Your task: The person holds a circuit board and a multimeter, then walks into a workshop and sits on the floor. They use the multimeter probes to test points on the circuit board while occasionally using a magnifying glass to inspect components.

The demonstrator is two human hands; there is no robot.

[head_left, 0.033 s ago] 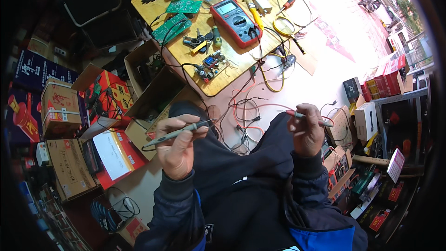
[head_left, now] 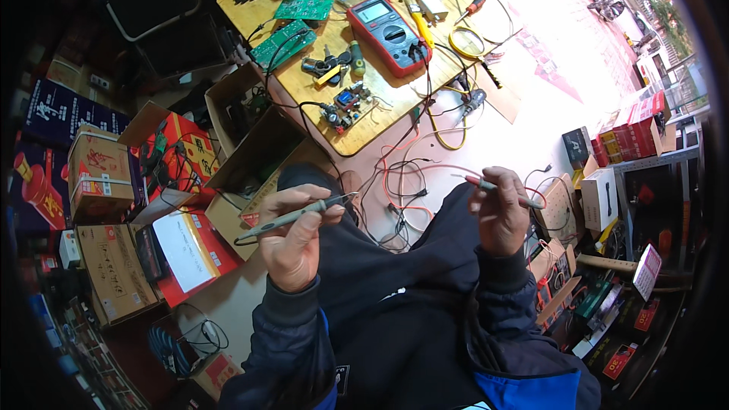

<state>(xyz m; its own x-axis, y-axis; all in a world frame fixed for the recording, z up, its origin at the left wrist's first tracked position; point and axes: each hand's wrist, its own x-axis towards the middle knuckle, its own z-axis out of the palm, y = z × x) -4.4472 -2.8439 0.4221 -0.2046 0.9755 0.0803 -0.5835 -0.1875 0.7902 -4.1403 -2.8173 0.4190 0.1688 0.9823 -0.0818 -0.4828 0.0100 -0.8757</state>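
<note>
My left hand (head_left: 292, 252) pinches a grey test probe (head_left: 287, 219) between thumb and fingers, its thin tip pointing right, above my left thigh. Over my right knee, my right hand (head_left: 504, 224) is closed around a second test probe (head_left: 486, 184), grey with a red collar, tip pointing left. The two probes are well apart and touch nothing at their tips. A red and grey multimeter (head_left: 373, 14) with a dial lies on the wooden table (head_left: 389, 114), leads plugged into its near end. By the table's near corner sits a small populated circuit board (head_left: 351, 101).
Green circuit boards (head_left: 302, 9), keys (head_left: 323, 66), a screwdriver (head_left: 475, 4) and a yellow cable (head_left: 465, 42) share the table. Tangled leads (head_left: 400, 193) hang to the floor between my legs. Cardboard boxes (head_left: 97, 175) stand at left, and a loaded shelf (head_left: 653, 163) at right.
</note>
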